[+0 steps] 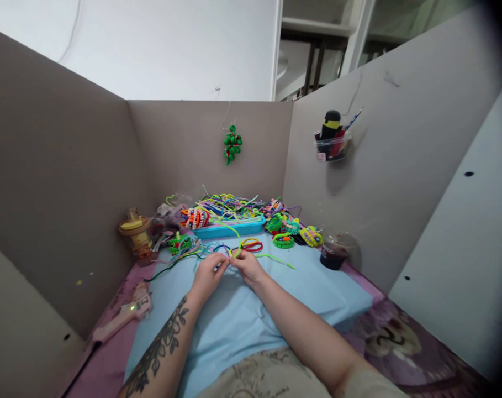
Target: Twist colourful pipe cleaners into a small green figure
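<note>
My left hand [209,275] and my right hand [249,268] meet over the blue cloth, their fingertips pinched close together. Between them is a yellow-green pipe cleaner [238,236], which curves up and back from the fingers. Another bright green pipe cleaner [279,260] stretches out to the right of my right hand. Just behind the hands lie scissors [255,246] with red and yellow handles, among loose coloured pipe cleaners [188,254]. The exact spot where the fingers grip is too small to make out.
A blue tray [234,228] heaped with pipe cleaners stands at the back. Finished coiled pieces [283,240] lie right of it. A drink cup [137,235] and a pink glue gun [124,318] are at left, a dark cup [333,254] at right. Grey panels [205,143] enclose the table.
</note>
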Tool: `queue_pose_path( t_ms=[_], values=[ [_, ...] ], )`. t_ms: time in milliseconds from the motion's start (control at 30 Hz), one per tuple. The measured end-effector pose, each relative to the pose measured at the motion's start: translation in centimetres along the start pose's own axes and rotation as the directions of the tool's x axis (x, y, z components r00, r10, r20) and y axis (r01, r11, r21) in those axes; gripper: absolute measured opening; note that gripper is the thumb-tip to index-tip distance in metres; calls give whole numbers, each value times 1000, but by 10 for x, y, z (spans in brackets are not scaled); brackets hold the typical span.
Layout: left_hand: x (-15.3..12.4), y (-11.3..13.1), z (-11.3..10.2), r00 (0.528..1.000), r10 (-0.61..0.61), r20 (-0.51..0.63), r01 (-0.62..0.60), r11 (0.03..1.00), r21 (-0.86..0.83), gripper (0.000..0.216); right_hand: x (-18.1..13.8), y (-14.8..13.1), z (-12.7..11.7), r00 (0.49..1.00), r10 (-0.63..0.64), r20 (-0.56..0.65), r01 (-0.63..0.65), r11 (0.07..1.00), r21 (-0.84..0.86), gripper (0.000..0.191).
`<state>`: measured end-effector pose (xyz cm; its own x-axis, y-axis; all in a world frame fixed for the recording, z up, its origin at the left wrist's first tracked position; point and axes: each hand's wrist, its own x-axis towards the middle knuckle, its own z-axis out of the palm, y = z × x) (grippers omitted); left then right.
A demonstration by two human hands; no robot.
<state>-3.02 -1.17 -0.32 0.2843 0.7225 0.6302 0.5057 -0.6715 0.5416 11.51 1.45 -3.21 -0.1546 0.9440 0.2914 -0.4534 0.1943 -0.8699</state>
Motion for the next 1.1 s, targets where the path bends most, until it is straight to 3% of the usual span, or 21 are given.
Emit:
queue_pose_path(
  t_ms=[133, 267, 367, 533, 700, 867, 1100],
  values=[
    [0, 1, 6, 991, -125, -49, 119, 987, -113, 20, 1, -1, -1, 997, -50, -63, 50, 999, -11, 23],
    [2, 3, 8, 941, -337, -26, 315, 903, -293, 25, 1, 2, 1, 998, -46, -37, 43, 996, -77, 17],
    [3, 3, 7, 909, -415, -35, 377, 855, -356, 28, 1, 5, 2, 993, -77, -88, 68, 993, -100, 22],
    [4, 3, 7, 896, -443, -34, 394, 827, -400, 31, 1, 6, 0, 981, -168, -100, 142, 964, -225, 21],
    [5, 3, 6, 879, -477, -19, 404, 765, -502, 29, -6, -1, 6, 949, -314, -37, 261, 844, -468, 15],
    [5, 3, 5, 860, -508, -46, 416, 750, -514, 29, -10, -1, 12, 951, -308, 1, 263, 811, -523, 15],
    [4, -5, 8, 877, -480, -36, 406, 777, -481, 28, -11, 0, 13, 942, -336, -7, 273, 777, -567, 14]
  ],
)
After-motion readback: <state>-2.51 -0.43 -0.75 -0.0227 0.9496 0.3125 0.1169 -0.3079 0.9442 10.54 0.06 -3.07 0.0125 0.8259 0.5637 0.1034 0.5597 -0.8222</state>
